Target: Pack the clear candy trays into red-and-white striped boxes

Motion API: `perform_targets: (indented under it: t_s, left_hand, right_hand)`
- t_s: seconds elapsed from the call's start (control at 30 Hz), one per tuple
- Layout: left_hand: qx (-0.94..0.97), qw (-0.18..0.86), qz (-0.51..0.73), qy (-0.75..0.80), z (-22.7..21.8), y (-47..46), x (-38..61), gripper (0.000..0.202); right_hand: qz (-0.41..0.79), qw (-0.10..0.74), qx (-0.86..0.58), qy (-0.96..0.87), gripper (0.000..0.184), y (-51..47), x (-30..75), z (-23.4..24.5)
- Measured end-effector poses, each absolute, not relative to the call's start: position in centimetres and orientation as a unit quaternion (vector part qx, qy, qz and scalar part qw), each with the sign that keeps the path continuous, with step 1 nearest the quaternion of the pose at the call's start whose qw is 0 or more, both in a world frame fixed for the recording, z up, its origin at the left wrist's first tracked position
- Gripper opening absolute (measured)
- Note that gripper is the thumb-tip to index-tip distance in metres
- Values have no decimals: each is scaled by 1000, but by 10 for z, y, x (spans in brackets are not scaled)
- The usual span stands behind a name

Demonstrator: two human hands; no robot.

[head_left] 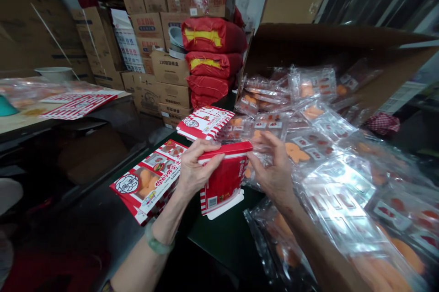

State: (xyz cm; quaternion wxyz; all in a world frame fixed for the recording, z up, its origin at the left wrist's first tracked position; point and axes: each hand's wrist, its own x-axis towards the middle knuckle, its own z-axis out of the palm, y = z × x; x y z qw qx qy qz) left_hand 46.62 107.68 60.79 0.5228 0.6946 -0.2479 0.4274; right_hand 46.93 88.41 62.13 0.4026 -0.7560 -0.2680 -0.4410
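Observation:
My left hand is closed on the top edge of a red and white paper box, held upright over the dark table. My right hand is at the box's right side, its fingers curled round a clear plastic packet with orange pieces that sits against the box's open end. A finished red and white box with a cartoon face and a window lies flat to the left of my left hand. A stack of flat red striped box blanks rests just behind my hands.
A big heap of clear packets with orange toys fills the right side, spilling from an open cardboard carton. Red sacks and stacked cardboard boxes stand behind. A side table at left bears more blanks and packets.

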Motion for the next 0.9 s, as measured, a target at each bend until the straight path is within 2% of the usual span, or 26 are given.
perform_targets:
  t_s: [0.1, 0.17, 0.27, 0.37, 0.5, 0.7, 0.9]
  left_hand:
    - [692, 506, 456, -241, 604, 1068, 458, 12]
    - [700, 490, 458, -244, 603, 1061, 451, 13]
    - [708, 468, 467, -249, 603, 1055, 442, 14]
    - [702, 458, 479, -261, 602, 1052, 438, 14]
    - [693, 449, 493, -273, 601, 1049, 435, 15]
    - [687, 427, 510, -293, 600, 1038, 424, 12]
    - [680, 422, 513, -311, 593, 1028, 415, 15]
  right_hand:
    - [-391, 444, -769, -243, 21, 881, 443, 636]
    - [-253, 541, -768, -230, 10, 881, 425, 644]
    - [-59, 674, -712, -187, 17, 882, 410, 650]
    - [25, 746, -648, -151, 23, 887, 406, 652]
    - [98, 776, -614, -105, 31, 894, 404, 654]
    - [136, 791, -595, 26, 43, 901, 393, 667]
    - [87, 744, -654, 104, 43, 904, 382, 673]
